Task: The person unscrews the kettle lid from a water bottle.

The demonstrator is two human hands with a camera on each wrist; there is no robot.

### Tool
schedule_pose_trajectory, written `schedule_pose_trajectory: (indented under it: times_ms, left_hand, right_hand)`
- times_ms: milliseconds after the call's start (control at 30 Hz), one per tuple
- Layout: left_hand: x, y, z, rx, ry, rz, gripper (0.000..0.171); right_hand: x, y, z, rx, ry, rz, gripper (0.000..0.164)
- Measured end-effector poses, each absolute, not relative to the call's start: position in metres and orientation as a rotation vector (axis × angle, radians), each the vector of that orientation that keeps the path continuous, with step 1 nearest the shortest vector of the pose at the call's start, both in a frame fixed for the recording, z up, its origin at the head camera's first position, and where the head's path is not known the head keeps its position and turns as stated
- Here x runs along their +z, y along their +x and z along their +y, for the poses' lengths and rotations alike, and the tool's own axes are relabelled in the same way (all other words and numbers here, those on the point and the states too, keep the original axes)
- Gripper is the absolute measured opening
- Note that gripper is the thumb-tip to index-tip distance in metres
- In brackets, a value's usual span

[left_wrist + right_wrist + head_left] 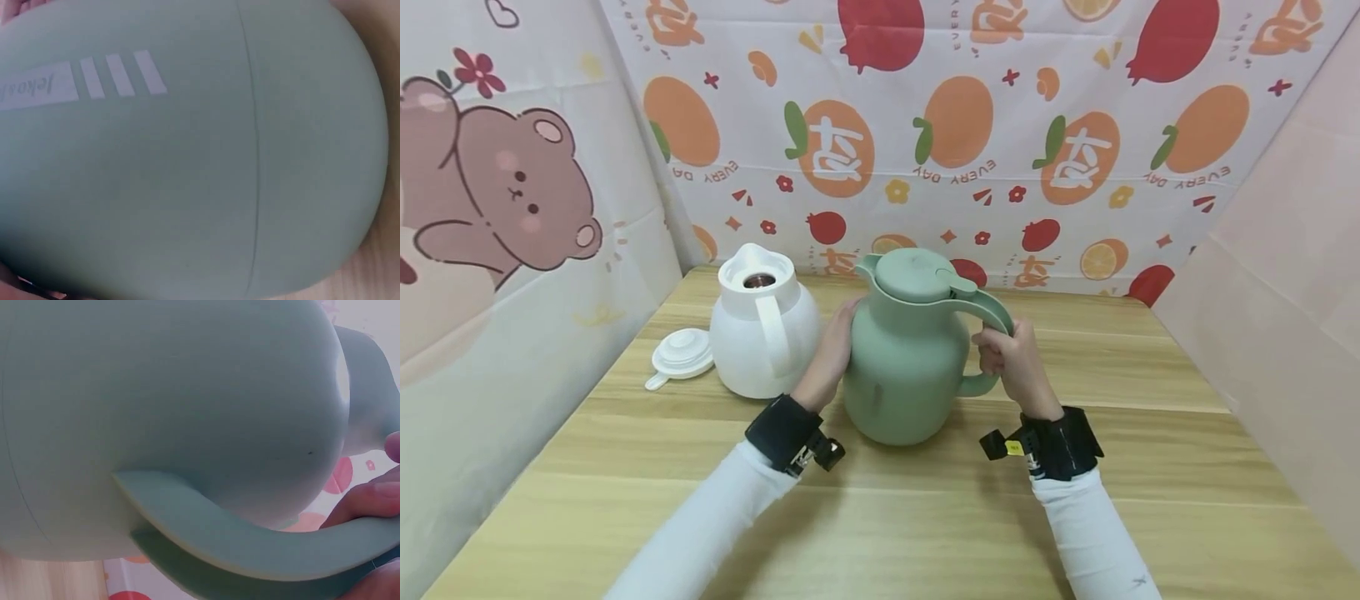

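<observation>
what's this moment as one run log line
right hand: grips handle of green jug; left hand: touches green jug; white jug: open; lid: on table

The green jug looks smooth matt plastic; the table, wood-grained.

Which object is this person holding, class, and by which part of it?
The green jug. The right hand grips its handle; the left hand rests against the side of its body.
</observation>
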State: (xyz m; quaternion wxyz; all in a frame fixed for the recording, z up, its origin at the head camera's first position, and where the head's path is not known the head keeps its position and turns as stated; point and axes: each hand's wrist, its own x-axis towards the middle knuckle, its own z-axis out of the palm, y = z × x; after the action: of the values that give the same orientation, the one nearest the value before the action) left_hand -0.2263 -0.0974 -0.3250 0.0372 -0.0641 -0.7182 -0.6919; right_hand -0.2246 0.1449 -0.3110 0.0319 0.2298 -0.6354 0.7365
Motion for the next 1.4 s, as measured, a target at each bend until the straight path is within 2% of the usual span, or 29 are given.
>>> schedule_pose_trajectory:
  times_ms: [533, 767, 933, 1100, 1400]
  left_hand:
    - [-0.317, -0.197, -0.106, -2.079, -0.105, -2.222, 0.046]
    - [-0.294, -0.191, -0.108, -2.059, 0.031, -1.869, 0.027]
    - [-0.290, -0.176, -0.094, -1.958, -0.143, -1.838, 0.015]
    - [-0.294, -0.162, -0.079, -1.798, -0.410, -1.998, 0.015]
    - [-0.294, -0.170, -0.080, -1.622, -0.435, -2.078, 0.016]
  right_hand:
    - [-0.311, -0.221, 0.143, 2.311, 0.894, -1.963, 0.029]
    - [-0.310, -0.221, 0.144, 2.330, 0.882, -1.967, 0.031]
    - [-0.310, -0.221, 0.142, 2.340, 0.873, -1.966, 0.031]
    - [-0.307, -0.216, 0.138, 2.306, 0.796, -2.045, 0.031]
    - [-0.304, -0.185, 0.126, 2.198, 0.564, -2.151, 0.032]
